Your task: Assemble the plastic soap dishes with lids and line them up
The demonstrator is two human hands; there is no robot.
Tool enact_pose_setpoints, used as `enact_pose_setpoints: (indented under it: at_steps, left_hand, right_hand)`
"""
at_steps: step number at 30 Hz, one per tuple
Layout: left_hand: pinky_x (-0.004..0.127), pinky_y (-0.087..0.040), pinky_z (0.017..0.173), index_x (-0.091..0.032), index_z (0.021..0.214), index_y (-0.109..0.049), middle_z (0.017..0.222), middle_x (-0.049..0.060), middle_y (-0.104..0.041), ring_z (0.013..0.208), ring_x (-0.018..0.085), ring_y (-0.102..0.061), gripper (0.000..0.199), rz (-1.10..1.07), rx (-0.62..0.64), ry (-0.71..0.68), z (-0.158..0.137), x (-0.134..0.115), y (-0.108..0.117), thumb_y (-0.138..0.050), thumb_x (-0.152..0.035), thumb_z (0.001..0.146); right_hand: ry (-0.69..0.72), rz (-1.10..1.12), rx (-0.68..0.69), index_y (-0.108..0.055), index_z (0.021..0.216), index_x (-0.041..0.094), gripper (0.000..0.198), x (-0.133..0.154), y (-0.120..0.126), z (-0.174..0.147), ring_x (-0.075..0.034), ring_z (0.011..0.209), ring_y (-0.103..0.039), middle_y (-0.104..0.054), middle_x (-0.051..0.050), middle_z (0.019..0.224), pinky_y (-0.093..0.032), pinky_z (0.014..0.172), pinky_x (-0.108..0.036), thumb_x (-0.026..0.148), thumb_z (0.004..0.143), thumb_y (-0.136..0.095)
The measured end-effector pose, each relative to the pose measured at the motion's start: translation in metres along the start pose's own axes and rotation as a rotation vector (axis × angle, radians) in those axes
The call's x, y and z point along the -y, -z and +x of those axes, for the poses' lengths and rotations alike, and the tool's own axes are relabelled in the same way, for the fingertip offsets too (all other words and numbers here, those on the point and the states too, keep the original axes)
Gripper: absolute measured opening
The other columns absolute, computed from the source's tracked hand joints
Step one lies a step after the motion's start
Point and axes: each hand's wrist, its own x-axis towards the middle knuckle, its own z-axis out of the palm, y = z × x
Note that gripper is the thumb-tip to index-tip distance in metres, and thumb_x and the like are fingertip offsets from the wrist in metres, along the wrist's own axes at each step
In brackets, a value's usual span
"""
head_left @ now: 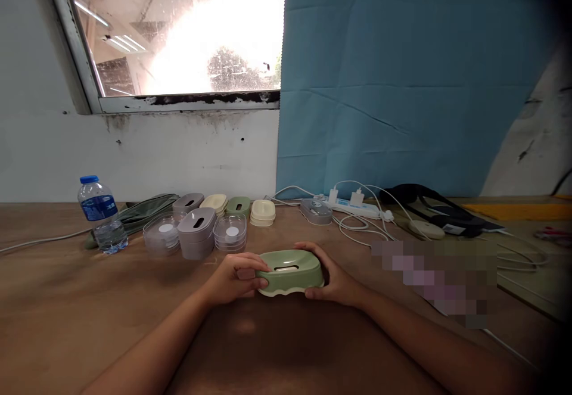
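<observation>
Both hands hold a green oval soap dish with a slot in its sunken top and a cream, wavy lower edge. My left hand grips its left end, thumb at the side and fingers over the rim. Around the right end my right hand is closed, fingers behind and thumb at the front lower edge. Whether the dish touches the table is hard to tell. Behind it are stacked grey dishes, clear plastic trays with white round centres, cream pieces and another green dish.
A water bottle stands at the left by a dark green pouch. At the back right lie a grey device, a power strip with chargers and loose cables, and a black strap. A blurred patch covers the right side.
</observation>
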Motion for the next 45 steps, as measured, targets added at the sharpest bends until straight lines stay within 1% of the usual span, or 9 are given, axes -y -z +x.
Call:
enact_pose_setpoints:
  at_steps: [7, 14, 20, 25, 29, 34, 38, 41, 45]
  left_hand:
    - [0.03, -0.046, 0.082, -0.017, 0.091, -0.069, 0.093, 0.008, -0.065, 0.089, 0.018, -0.059, 0.021, -0.037, -0.041, 0.052, 0.001, 0.001, -0.003, -0.065, -0.028, 0.074]
    - [0.025, -0.046, 0.068, -0.016, 0.091, -0.068, 0.084, 0.006, -0.061, 0.075, 0.014, -0.056, 0.021, -0.079, -0.191, 0.069, 0.002, 0.001, -0.002, -0.06, -0.031, 0.078]
    - [0.026, -0.047, 0.07, -0.017, 0.092, -0.066, 0.084, 0.005, -0.06, 0.079, 0.014, -0.056, 0.02, 0.056, -0.271, 0.026, 0.001, -0.004, -0.002, -0.057, -0.03, 0.081]
    - [0.03, -0.047, 0.078, -0.019, 0.097, -0.064, 0.088, 0.006, -0.062, 0.085, 0.016, -0.056, 0.018, 0.319, -0.227, -0.202, -0.001, -0.004, -0.003, -0.058, -0.024, 0.081]
    - [0.034, -0.043, 0.086, -0.021, 0.1, -0.063, 0.086, 0.004, -0.066, 0.087, 0.016, -0.056, 0.021, 0.531, -0.166, -0.434, -0.001, -0.005, -0.004, -0.06, -0.02, 0.079]
    - [0.032, -0.044, 0.084, -0.02, 0.101, -0.061, 0.085, 0.002, -0.067, 0.085, 0.014, -0.056, 0.022, 0.663, -0.145, -0.543, -0.001, -0.011, -0.002, -0.061, -0.019, 0.079]
    - [0.032, -0.044, 0.084, -0.021, 0.104, -0.06, 0.085, 0.001, -0.068, 0.085, 0.014, -0.057, 0.024, 0.72, -0.165, -0.558, 0.0, -0.017, -0.001, -0.059, -0.018, 0.08]
    - [0.032, -0.044, 0.085, -0.024, 0.104, -0.061, 0.088, 0.002, -0.068, 0.087, 0.016, -0.057, 0.024, 0.735, -0.245, -0.478, 0.004, -0.02, -0.001, -0.058, -0.02, 0.081]
    - [0.032, -0.045, 0.079, -0.024, 0.097, -0.065, 0.083, 0.004, -0.067, 0.083, 0.017, -0.057, 0.019, 0.69, -0.43, -0.334, 0.019, -0.018, 0.001, -0.058, -0.026, 0.08]
  right_hand:
    - [-0.019, -0.012, 0.036, -0.025, 0.127, 0.024, 0.085, 0.004, 0.0, -0.001, -0.027, 0.119, -0.039, -0.033, -0.011, 0.128, -0.032, 0.1, -0.039, 0.046, 0.06, -0.074]
    - [-0.006, -0.055, 0.146, -0.009, 0.132, 0.026, 0.103, 0.01, -0.003, -0.003, -0.026, 0.12, -0.039, -0.035, -0.011, 0.131, -0.032, 0.1, -0.04, 0.03, 0.056, -0.078]
    - [-0.003, -0.069, 0.118, -0.004, 0.135, 0.027, 0.109, 0.001, -0.003, -0.001, -0.025, 0.123, -0.037, -0.033, -0.013, 0.133, -0.032, 0.101, -0.042, 0.03, 0.056, -0.08]
    - [0.098, -0.196, -0.091, -0.014, 0.133, 0.027, 0.087, -0.01, 0.002, 0.002, -0.025, 0.123, -0.036, -0.026, -0.012, 0.137, -0.031, 0.102, -0.044, 0.033, 0.068, -0.072]
    - [0.178, -0.25, -0.166, -0.026, 0.126, 0.026, 0.066, -0.013, 0.005, 0.003, -0.024, 0.116, -0.043, -0.038, -0.011, 0.128, -0.034, 0.101, -0.044, 0.032, 0.074, -0.065]
    - [0.282, -0.398, -0.272, -0.033, 0.119, 0.026, 0.051, -0.008, 0.003, 0.004, -0.023, 0.11, -0.047, -0.044, -0.008, 0.119, -0.04, 0.095, -0.042, 0.025, 0.076, -0.059]
    - [0.296, -0.486, -0.321, -0.04, 0.113, 0.024, 0.042, -0.004, 0.001, 0.003, -0.023, 0.105, -0.048, -0.047, -0.007, 0.112, -0.042, 0.091, -0.04, 0.021, 0.075, -0.057]
    - [0.223, -0.488, -0.327, -0.044, 0.105, 0.022, 0.032, 0.0, 0.001, 0.001, -0.022, 0.098, -0.051, -0.052, -0.007, 0.103, -0.042, 0.088, -0.039, 0.02, 0.075, -0.054]
    - [0.23, -0.494, -0.177, -0.051, 0.091, 0.021, 0.017, 0.007, 0.002, 0.0, -0.021, 0.089, -0.052, -0.055, -0.005, 0.092, -0.043, 0.081, -0.036, 0.016, 0.074, -0.053]
